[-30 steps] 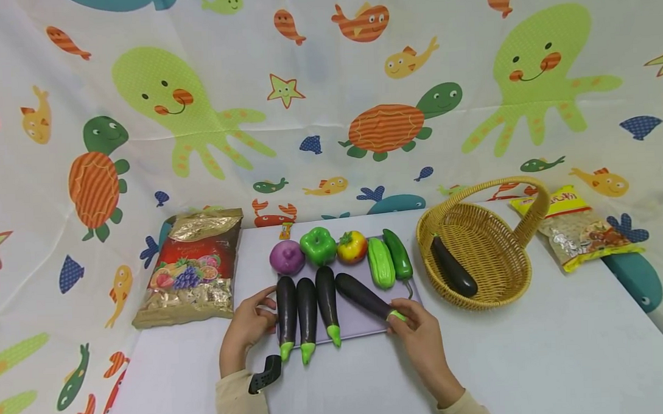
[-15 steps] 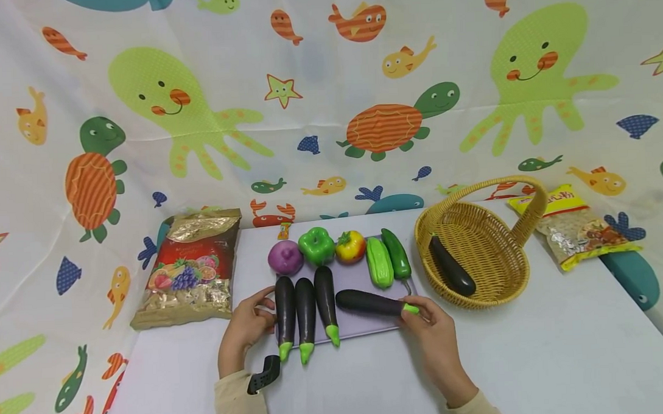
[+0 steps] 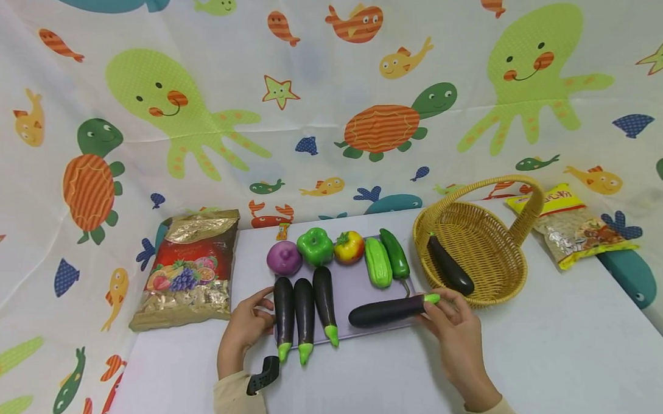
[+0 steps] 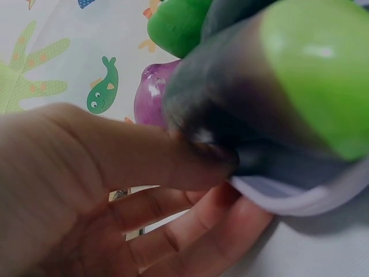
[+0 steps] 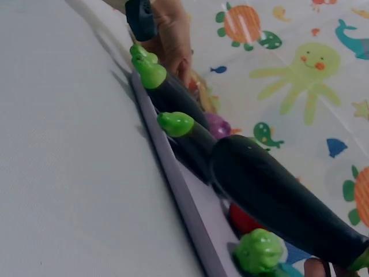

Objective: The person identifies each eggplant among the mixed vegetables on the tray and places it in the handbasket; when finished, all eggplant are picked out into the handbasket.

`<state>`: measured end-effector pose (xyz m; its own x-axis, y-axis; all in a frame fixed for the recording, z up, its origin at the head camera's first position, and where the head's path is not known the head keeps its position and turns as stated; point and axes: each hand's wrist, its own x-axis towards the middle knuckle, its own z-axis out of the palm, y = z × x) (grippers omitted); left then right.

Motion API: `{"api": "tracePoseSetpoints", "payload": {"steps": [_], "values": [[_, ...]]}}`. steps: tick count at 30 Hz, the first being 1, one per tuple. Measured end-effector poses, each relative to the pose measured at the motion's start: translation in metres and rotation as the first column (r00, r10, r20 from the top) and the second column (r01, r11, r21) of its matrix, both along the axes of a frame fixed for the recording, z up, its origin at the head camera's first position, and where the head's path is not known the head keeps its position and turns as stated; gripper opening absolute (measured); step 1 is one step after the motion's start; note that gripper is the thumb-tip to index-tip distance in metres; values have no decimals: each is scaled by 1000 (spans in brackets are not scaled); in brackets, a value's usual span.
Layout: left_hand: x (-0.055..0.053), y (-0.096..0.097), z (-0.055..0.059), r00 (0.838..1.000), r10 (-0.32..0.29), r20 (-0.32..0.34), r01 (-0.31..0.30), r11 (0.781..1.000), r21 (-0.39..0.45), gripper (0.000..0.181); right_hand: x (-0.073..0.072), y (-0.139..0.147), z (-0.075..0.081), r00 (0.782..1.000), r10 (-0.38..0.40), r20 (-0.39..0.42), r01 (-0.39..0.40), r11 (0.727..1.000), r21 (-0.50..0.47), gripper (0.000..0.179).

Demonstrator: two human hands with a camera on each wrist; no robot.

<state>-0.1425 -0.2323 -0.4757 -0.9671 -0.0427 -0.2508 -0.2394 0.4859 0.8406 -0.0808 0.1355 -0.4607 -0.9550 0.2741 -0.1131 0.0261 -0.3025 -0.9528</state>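
My right hand (image 3: 458,342) pinches an eggplant (image 3: 381,313) by its green stem end. It hangs nearly level over the front right part of a lilac tray (image 3: 345,292), its dark end pointing left; the right wrist view shows its body (image 5: 282,193) raised above the rim. At the tray's left side, my left hand (image 3: 247,329) grips the rim (image 4: 314,202), thumb inside and fingers outside. Close by that hand lie three more eggplants side by side, a left one (image 3: 284,309), a middle one (image 3: 305,311) and a right one (image 3: 324,298), green ends forward.
Along the tray's back are a purple onion (image 3: 284,258), green bell pepper (image 3: 315,246), yellow-red round vegetable (image 3: 349,247), light-green cucumber (image 3: 378,263) and green chili (image 3: 394,253). Right stands a wicker basket (image 3: 495,268) holding an eggplant (image 3: 450,267). Bags flank both sides: candy (image 3: 188,273), yellow-topped (image 3: 573,229).
The right hand has moved right with the eggplant, which has swung from slanting on the tray to nearly level and come away from the other three. My left hand has stayed at the rim.
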Motion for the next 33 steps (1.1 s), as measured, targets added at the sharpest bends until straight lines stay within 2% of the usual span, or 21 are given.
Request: {"api": "tracePoseSetpoints", "payload": {"steps": [4,9,13,21,28,33], "values": [[0,0,0,1000,10,8,-10,1000,1,70,3,4,3,999,3,-54,-2,1000,12,30],[0,-1,-2,1000,18,20,-18,1000,-15,70,7,15,8,988,58,-140,-51,997,52,34],[0,-1,-2,1000,10,15,-9,1000,-15,69,9,24,11,982,83,-170,-71,995,76,33],[-1,-2,-3,1000,16,18,-15,1000,-11,70,9,39,17,974,106,-200,-95,993,62,27],[-1,-2,-2,1000,0,8,0,1000,-12,70,7,51,22,979,111,-169,-97,991,89,30],[-1,-2,-2,1000,3,12,-3,1000,-15,70,6,56,27,976,118,-184,-104,991,86,30]]}}
